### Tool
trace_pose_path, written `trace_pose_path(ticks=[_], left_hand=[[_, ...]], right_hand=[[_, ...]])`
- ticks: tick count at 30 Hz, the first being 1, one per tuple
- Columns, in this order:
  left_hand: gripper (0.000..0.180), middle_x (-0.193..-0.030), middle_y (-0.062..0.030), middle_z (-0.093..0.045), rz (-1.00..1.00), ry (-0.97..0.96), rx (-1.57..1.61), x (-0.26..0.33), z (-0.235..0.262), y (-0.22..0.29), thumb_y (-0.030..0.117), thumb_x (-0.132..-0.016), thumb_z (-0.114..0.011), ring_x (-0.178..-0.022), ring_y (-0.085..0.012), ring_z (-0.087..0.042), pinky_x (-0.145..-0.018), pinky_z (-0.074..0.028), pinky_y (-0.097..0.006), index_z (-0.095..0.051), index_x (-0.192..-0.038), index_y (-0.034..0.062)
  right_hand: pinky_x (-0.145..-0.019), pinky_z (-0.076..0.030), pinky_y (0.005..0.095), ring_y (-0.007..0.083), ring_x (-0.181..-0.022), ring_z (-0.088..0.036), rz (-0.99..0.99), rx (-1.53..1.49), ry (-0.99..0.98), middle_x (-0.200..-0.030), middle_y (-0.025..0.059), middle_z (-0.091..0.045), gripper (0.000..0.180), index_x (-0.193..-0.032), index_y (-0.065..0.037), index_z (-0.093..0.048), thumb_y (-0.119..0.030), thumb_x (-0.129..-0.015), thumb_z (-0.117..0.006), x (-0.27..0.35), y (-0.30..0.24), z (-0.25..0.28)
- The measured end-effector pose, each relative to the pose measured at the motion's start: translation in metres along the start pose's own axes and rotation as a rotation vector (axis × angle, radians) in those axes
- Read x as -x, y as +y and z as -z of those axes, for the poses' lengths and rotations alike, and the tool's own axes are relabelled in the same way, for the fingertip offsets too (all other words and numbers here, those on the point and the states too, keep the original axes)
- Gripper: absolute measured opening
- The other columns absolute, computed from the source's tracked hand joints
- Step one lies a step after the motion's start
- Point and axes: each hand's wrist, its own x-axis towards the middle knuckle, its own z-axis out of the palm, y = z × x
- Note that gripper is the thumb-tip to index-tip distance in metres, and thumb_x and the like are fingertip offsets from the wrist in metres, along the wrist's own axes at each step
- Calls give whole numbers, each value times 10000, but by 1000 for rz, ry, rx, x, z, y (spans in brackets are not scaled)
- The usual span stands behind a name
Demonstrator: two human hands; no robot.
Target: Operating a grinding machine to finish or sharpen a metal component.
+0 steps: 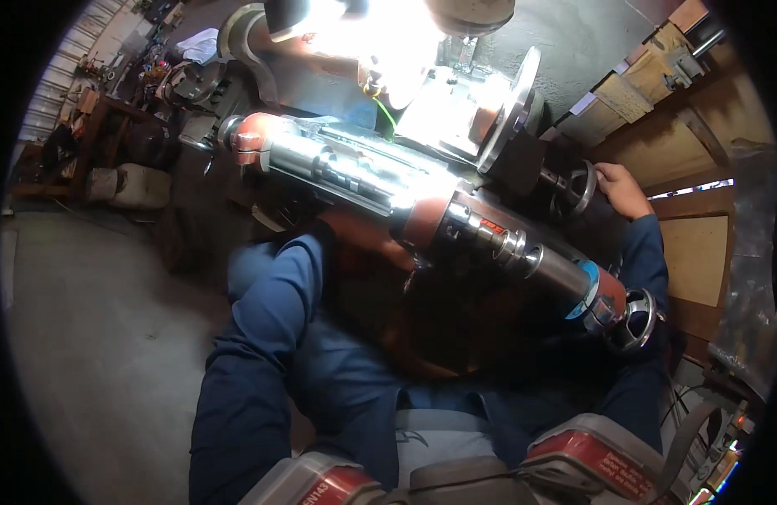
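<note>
Beyond the long silver-and-red cylindrical metal assembly, toward its right end, the right hand's fingers curl around a round silver metal handwheel; small, even turns should suit. Nearside, the left hand is shadowed; I cannot tell its fingers' grip.
</note>
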Motion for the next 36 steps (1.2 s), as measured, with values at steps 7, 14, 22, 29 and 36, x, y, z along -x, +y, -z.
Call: trace_pose_path(ticks=[7, 14, 22, 29, 36], left_hand=[[685, -1099, -160, -618, -83, -18, -21, -4, 2, 0, 479, -665, -771, -1051, -276, -563, -923, -431, -367, -587, -1150, 32], [534, -1171, -127, -581, -102, -87, -22, -1, 6, 6, 220, -767, -726, -1126, -259, -505, -976, -389, -388, -516, -1224, 40], [521, -1176, -125, -578, -144, -39, -56, -1, 4, 1, 238, -776, -716, -1130, -250, -503, -970, -393, -384, -519, -1220, 48], [520, -1189, -126, -575, -224, -75, -42, -6, 5, -6, 277, -786, -709, -1128, -243, -508, -965, -396, -383, -526, -1224, 64], [530, -1171, -131, -588, -159, -28, -122, 6, 7, 13, 312, -788, -707, -1112, -252, -522, -956, -403, -384, -534, -1224, 65]], right_hand=[[-555, -345, 260, 72, -608, -382, -44, -32, -42, -635, -29, -418, 196, -811, -1, -538, -141, -937, -485, 32, -44, 2], [-613, -374, 257, 81, -659, -419, -3, -146, -124, -676, -14, -466, 214, -828, 10, -540, -161, -944, -483, 54, -42, -8], [-578, -374, 261, 79, -629, -427, -46, -146, -198, -649, -12, -485, 238, -786, 6, -547, -175, -935, -506, 66, -32, -28], [-664, -432, 303, 117, -706, -507, -122, -76, -211, -747, 42, -594, 219, -915, 38, -613, -167, -899, -540, 65, -27, -47], [-799, -446, 312, 160, -867, -566, -254, 2, -305, -913, 111, -662, 250, -1032, 27, -618, -163, -888, -541, 51, -20, -57]])
